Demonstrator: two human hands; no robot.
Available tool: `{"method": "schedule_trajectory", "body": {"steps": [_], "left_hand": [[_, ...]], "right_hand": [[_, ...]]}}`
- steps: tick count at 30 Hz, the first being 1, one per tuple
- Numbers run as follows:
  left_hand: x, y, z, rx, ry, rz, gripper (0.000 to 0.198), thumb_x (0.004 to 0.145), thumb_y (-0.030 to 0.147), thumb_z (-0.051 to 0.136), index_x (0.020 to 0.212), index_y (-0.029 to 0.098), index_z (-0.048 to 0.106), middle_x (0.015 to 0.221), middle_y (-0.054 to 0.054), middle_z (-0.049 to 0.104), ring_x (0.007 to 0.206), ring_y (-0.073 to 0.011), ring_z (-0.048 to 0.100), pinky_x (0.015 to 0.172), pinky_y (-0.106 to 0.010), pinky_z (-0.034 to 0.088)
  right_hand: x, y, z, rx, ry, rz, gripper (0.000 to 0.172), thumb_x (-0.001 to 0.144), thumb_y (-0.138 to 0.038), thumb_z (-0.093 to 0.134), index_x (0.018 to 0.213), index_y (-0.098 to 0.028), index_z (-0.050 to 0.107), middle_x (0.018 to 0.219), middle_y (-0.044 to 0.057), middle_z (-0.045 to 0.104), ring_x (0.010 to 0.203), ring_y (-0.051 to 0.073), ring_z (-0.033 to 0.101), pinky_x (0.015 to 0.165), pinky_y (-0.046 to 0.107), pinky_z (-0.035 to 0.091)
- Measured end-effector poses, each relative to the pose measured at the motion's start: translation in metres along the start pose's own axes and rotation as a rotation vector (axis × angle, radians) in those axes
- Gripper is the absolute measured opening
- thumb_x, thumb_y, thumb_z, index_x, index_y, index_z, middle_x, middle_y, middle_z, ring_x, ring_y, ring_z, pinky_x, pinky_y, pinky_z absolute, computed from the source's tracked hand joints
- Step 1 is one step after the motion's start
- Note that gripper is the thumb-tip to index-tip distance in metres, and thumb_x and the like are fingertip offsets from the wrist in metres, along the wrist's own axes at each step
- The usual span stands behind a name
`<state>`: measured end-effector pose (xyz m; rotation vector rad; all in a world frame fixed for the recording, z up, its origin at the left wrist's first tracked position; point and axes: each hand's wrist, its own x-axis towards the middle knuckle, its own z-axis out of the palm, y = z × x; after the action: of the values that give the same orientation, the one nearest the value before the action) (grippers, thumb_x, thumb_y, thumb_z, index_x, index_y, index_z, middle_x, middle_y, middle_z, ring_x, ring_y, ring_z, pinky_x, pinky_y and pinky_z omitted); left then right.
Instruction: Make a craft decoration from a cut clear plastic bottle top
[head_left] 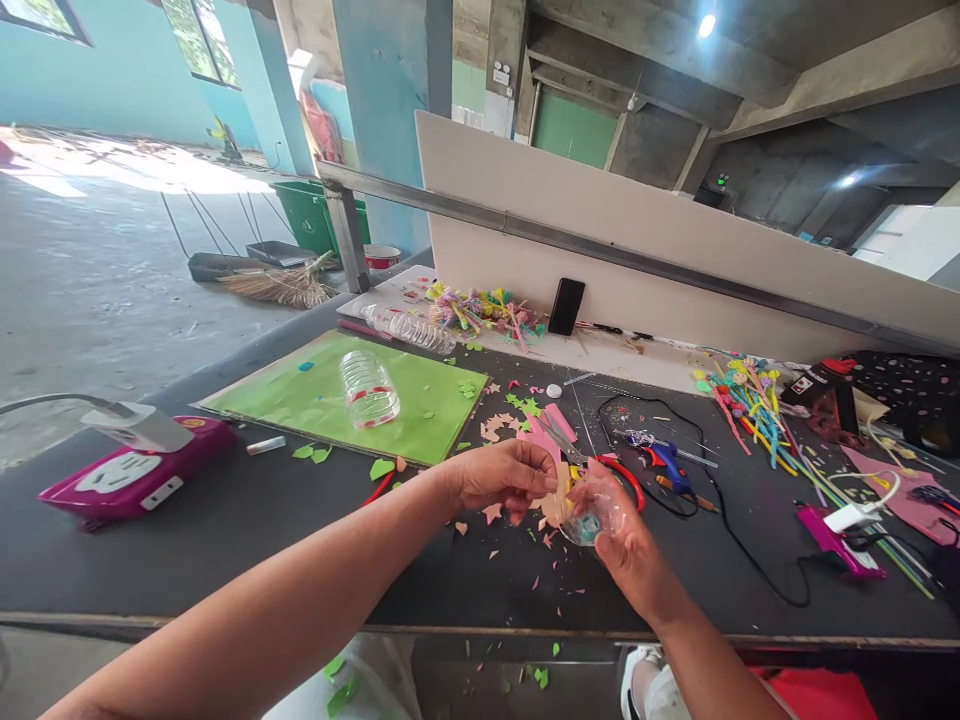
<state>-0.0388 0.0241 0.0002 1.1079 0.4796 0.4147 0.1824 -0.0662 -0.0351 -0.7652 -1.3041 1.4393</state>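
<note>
In my right hand [634, 550] sits a clear cut plastic bottle piece [589, 520], rounded, with a bluish spot at its centre. My left hand [514, 475] is just left of it, fingers pinched together; whatever is between them is too small to make out. Behind the hands lie scissors [561, 438] and a red loop [626, 478], partly covered by my right hand. Pink paper [559, 425] and many small paper scraps [493, 514] surround them on the dark table. A blue glue gun [667, 465] rests to the right.
On a green sheet [255, 395] lies a cut bottle body [367, 390], with another clear bottle [412, 328] behind. Purple power strips [142, 470] stand left and right. A phone [566, 306] leans at the back partition; bundles of coloured stems [750, 400] and a black cord [739, 535] lie right.
</note>
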Motion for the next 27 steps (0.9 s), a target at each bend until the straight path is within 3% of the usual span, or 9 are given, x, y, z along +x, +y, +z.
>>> {"method": "schedule_trajectory", "body": {"steps": [3,6,10,14,17,22,27], "left_hand": [[0.003,-0.005,0.002,0.003,0.022,0.033,0.035,0.070,0.038,0.082,0.080,0.014,0.059,0.056,0.006,0.052,0.043,-0.0047,0.042,0.046,-0.020,0.042],[0.007,-0.008,0.005,0.095,0.126,0.135,0.036,0.072,0.043,0.079,0.080,0.013,0.060,0.062,0.003,0.057,0.051,-0.0070,0.051,0.054,-0.022,0.045],[0.012,-0.014,0.012,0.428,0.270,0.324,0.033,0.081,0.044,0.069,0.079,0.011,0.064,0.069,0.000,0.060,0.063,-0.0096,0.052,0.060,-0.021,0.042],[0.014,-0.019,0.015,0.827,0.412,0.520,0.023,0.090,0.032,0.058,0.082,0.013,0.068,0.077,-0.004,0.064,0.072,-0.0130,0.054,0.067,-0.023,0.043],[0.015,-0.022,0.014,1.044,0.440,0.623,0.022,0.093,0.025,0.053,0.085,0.015,0.071,0.082,-0.007,0.069,0.080,-0.0161,0.060,0.075,-0.027,0.047],[0.015,-0.023,0.014,1.041,0.503,0.581,0.020,0.092,0.023,0.052,0.091,0.017,0.071,0.085,-0.006,0.072,0.078,-0.0152,0.062,0.072,-0.024,0.047],[0.016,-0.025,0.015,0.838,0.464,0.462,0.026,0.090,0.028,0.053,0.104,0.016,0.071,0.082,-0.003,0.068,0.070,-0.0128,0.055,0.063,-0.022,0.042]], "right_hand": [[0.006,-0.001,0.005,0.144,0.009,0.035,0.075,0.080,-0.052,0.073,0.145,-0.034,0.042,0.139,0.007,0.057,0.131,0.027,0.049,0.113,0.048,0.032],[0.009,-0.004,0.009,0.248,0.018,0.057,0.067,0.082,-0.048,0.071,0.142,-0.033,0.046,0.141,0.007,0.056,0.129,0.029,0.051,0.108,0.048,0.039],[0.010,-0.006,0.009,0.313,0.086,0.051,0.051,0.087,-0.047,0.064,0.135,-0.032,0.055,0.140,0.005,0.058,0.123,0.026,0.056,0.100,0.042,0.047],[0.012,-0.007,0.008,0.346,0.119,0.095,0.045,0.087,-0.047,0.063,0.129,-0.032,0.059,0.131,0.005,0.064,0.105,0.024,0.064,0.085,0.038,0.053],[0.014,-0.007,0.008,0.389,0.114,0.128,0.043,0.086,-0.047,0.065,0.126,-0.030,0.063,0.124,0.005,0.067,0.095,0.022,0.066,0.079,0.035,0.054],[0.013,-0.006,0.007,0.434,0.142,0.168,0.041,0.084,-0.047,0.068,0.121,-0.030,0.064,0.126,0.004,0.066,0.088,0.021,0.066,0.077,0.035,0.054],[0.010,-0.007,0.009,0.479,0.110,0.187,0.041,0.086,-0.050,0.064,0.123,-0.031,0.063,0.131,0.004,0.063,0.085,0.022,0.065,0.077,0.039,0.055]]}}
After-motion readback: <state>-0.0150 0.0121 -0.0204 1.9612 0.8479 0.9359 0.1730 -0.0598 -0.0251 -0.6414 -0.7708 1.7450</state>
